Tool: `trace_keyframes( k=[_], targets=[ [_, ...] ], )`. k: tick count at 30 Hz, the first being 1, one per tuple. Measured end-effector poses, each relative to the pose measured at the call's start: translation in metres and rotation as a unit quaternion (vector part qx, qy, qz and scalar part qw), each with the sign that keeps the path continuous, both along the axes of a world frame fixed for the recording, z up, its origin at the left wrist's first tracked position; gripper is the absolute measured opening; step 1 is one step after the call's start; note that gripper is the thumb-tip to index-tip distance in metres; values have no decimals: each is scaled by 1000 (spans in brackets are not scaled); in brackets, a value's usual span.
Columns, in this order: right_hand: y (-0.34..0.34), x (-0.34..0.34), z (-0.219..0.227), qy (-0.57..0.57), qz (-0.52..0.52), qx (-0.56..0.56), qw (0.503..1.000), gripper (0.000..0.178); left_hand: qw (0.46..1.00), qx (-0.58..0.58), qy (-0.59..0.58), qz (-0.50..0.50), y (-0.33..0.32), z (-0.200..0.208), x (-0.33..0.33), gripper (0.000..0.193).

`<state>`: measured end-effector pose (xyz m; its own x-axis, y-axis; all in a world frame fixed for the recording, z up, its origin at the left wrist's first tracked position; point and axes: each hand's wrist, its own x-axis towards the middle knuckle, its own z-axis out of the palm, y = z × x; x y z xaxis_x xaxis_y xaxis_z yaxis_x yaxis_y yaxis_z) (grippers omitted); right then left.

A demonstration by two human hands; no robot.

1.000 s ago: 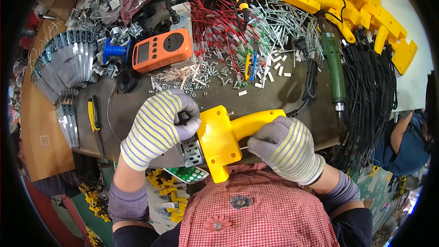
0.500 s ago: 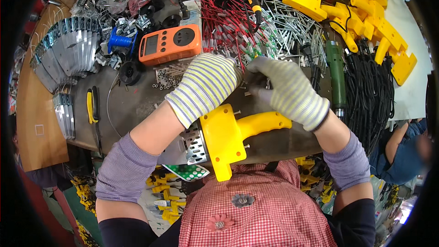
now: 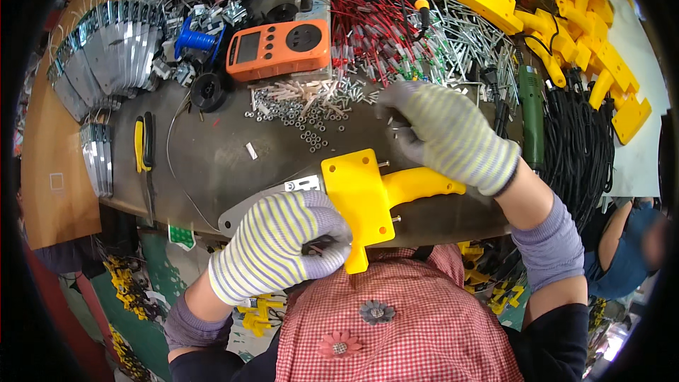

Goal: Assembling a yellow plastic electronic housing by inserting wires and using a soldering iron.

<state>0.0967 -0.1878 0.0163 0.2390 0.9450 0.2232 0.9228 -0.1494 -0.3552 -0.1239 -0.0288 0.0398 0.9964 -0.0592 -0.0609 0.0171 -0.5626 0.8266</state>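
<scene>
We see fairly bright, even light, soft sheen on the counter (image 3: 212, 152), edges bowing toward a black rim, white glare lower right.

The dark surface (image 3: 209, 163) is crowded at the back, where red wires (image 3: 361, 35) and long metal pins (image 3: 470, 39) are heaped. Nuts (image 3: 311, 131) are scattered toward the middle, right of a white piece (image 3: 251, 151). A yellow-and-black hand tool (image 3: 139, 147) and a black spool (image 3: 207, 92) are laid at left, bundled black cables (image 3: 576, 131) at right, and a yellow housing (image 3: 358, 187) is supported at the front edge, its handle (image 3: 424, 186) pointing right.
</scene>
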Motion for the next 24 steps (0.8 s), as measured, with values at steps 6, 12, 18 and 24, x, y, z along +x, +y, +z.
trace_keyframes(
  k=[6, 12, 18, 24],
  targets=[
    [-37, -46, 34, 301, 22, 60, 951, 28, 996, 81, -25, -20, -1, -5, -2, 18],
    [-41, -70, 40, 320, 68, -56, 943, 26, 995, 91, -46, 8, 4, 1, 5, 19],
    [-40, -72, 16, 124, 115, -10, 985, 41, 941, 215, -247, 84, 26, -25, 58, 11],
    [-32, -39, 40, 276, -65, -6, 959, 44, 828, 504, -231, -83, 26, -46, 133, 12]
  ],
)
